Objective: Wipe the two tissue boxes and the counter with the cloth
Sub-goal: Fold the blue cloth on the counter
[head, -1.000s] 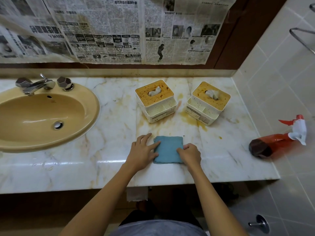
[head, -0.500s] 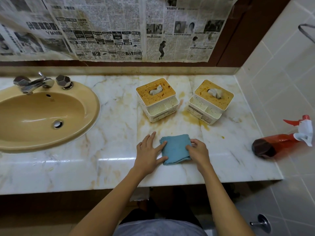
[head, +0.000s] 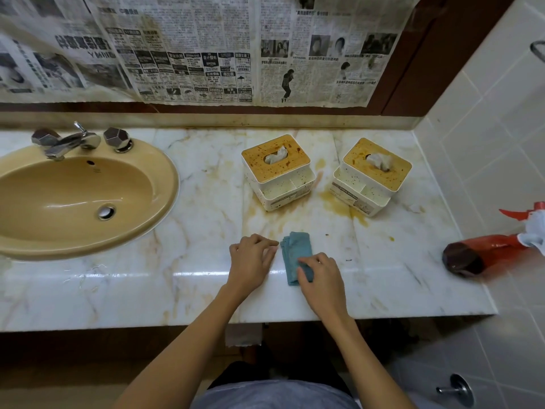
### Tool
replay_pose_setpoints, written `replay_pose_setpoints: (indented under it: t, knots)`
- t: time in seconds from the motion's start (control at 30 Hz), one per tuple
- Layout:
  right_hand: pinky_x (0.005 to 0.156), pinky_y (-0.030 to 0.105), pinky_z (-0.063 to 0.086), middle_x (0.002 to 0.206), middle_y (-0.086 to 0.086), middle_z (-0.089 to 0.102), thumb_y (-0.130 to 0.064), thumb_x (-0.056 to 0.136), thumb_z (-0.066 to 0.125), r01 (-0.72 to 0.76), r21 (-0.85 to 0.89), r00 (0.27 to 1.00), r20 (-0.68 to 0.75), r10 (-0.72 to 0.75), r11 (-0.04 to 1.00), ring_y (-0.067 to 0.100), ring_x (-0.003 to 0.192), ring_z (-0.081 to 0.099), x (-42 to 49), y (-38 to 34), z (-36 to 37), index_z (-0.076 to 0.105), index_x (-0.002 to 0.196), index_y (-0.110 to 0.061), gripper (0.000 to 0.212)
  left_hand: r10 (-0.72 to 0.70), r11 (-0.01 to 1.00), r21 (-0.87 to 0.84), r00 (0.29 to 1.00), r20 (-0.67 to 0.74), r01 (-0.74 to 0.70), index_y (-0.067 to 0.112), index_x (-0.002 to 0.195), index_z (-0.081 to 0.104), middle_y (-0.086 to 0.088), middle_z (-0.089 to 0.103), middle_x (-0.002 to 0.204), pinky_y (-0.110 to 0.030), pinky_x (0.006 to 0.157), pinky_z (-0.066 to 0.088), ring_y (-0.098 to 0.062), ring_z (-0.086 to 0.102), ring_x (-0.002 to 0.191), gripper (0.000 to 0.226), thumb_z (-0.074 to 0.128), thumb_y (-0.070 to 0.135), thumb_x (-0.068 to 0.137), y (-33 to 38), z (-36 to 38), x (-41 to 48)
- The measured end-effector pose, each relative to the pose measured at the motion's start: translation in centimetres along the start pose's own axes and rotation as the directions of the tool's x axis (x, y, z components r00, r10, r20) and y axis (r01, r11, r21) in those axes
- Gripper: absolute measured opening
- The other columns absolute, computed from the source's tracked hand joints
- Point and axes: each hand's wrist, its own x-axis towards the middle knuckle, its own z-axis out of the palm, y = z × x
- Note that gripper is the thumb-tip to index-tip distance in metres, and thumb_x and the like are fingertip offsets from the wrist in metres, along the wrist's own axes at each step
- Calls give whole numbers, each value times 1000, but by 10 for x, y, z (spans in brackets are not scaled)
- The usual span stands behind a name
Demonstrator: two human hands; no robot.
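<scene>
Cloth (head: 295, 249) lies folded, near end seemingly pinched by right hand (head: 323, 280); left hand (head: 250, 262) relaxed alongside.

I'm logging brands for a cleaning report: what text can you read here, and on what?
Newspaper: dense Chinese print, too small to read.
Right tissue box, front label: too blurred to read.
Spray bottle: no text shows.
</scene>
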Motion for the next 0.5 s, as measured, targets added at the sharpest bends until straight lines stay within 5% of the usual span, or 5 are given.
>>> replay_pose_setpoints:
  t: [0.17, 0.3, 0.5]
  knots:
    - [66, 32, 49, 95, 0, 63, -46, 75, 80, 24, -171, 997, -74, -37, 985, 19, 82, 53, -7, -1, 10, 76, 100, -18, 37, -81, 985, -153, 996, 32, 85, 28, 107, 74, 9, 71, 94, -34, 74, 51, -13, 66, 87, 33, 56, 54, 100, 26, -5, 15]
    - [65, 33, 49, 91, -1, 68, -35, 77, 80, 94, -241, 991, -65, -113, 966, 20, 79, 56, -11, 1, 15, 76, 101, -17, 30, -175, 969, -165, 982, 68, 184, 27, 90, 70, 14, 68, 80, -29, 63, 49, -8, 64, 78, 37, 66, 64, 89, 43, -7, 29]
    - [63, 32, 46, 85, -4, 68, -23, 83, 75, 146, -207, 986, -54, -160, 967, 18, 74, 53, -13, 6, 15, 78, 97, -19, 14, -223, 954, -189, 972, 75, 233, 25, 84, 65, 7, 70, 81, -28, 62, 50, -15, 66, 78, 23, 69, 46, 92, 43, 1, 36]
